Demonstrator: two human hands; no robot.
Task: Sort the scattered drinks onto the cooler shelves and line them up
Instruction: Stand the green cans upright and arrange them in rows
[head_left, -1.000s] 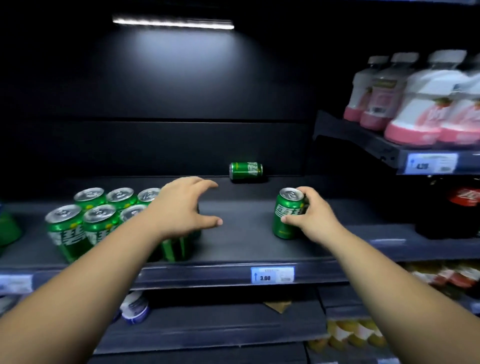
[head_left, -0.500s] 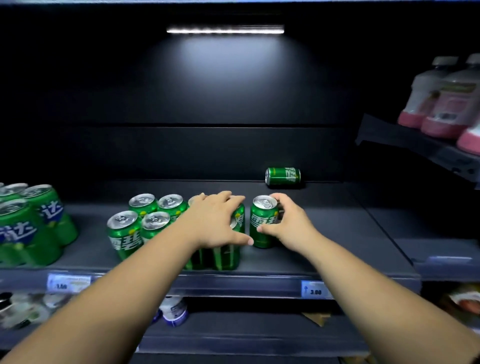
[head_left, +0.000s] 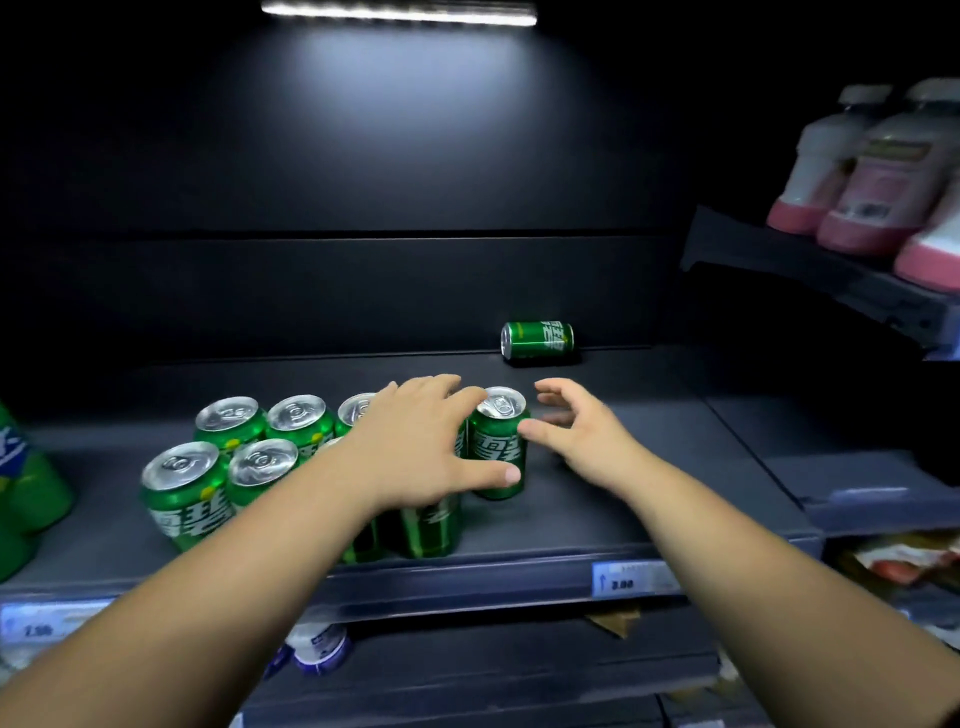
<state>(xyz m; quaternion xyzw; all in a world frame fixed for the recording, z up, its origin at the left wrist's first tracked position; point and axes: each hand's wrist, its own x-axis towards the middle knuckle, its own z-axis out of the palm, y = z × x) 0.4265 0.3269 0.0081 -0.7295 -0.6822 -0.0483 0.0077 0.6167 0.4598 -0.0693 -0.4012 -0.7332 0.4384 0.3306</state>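
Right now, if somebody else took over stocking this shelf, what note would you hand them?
Left hand: open, spread over the can cluster, thumb against the rightmost can.
Right hand: open beside that can, holding nothing.
Done: that can stands upright beside the cluster on the shelf.
Left: one green can lies on its side at the back; stand it up and join it to the rows.

At least eight upright green cans (head_left: 179, 467) stand at 8 o'clock, with others possibly hidden under an arm. One can on its side (head_left: 537, 340) lies at 2 o'clock from them. Three pink-based bottles (head_left: 872, 171) stand at 2 o'clock. There are two price tags (head_left: 623, 577), at 5 and 8 o'clock.
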